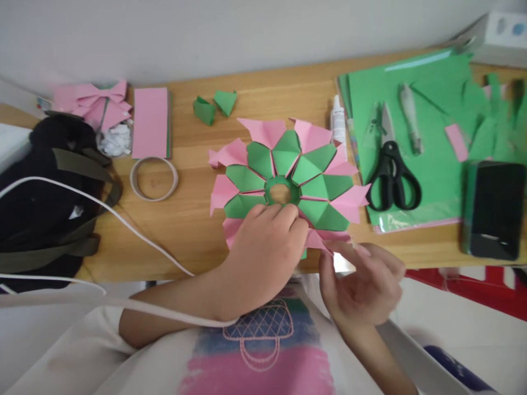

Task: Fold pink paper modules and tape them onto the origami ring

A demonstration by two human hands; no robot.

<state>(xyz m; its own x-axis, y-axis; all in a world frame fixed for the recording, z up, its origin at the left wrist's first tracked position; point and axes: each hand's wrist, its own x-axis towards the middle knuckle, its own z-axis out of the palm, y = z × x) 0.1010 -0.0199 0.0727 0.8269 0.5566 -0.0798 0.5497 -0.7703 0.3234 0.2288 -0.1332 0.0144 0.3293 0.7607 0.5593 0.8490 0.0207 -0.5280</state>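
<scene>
A bottle (338, 122) with blurred print stands at one o'clock from the flower (313, 165), mid-bench. The left hand (267, 249) arches over its six o'clock, grip unclear; right-hand (364, 282) fingers pinch its five-o'clock tip.

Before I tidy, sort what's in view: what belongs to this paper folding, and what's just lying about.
Likely belongs: pink-and-green origami ring, green folded pieces, pink-topped paper stack, green paper sheets, black-handled scissors, white nozzle bottle.

Likely just lying about: smartphone, black bag, white cables.
</scene>
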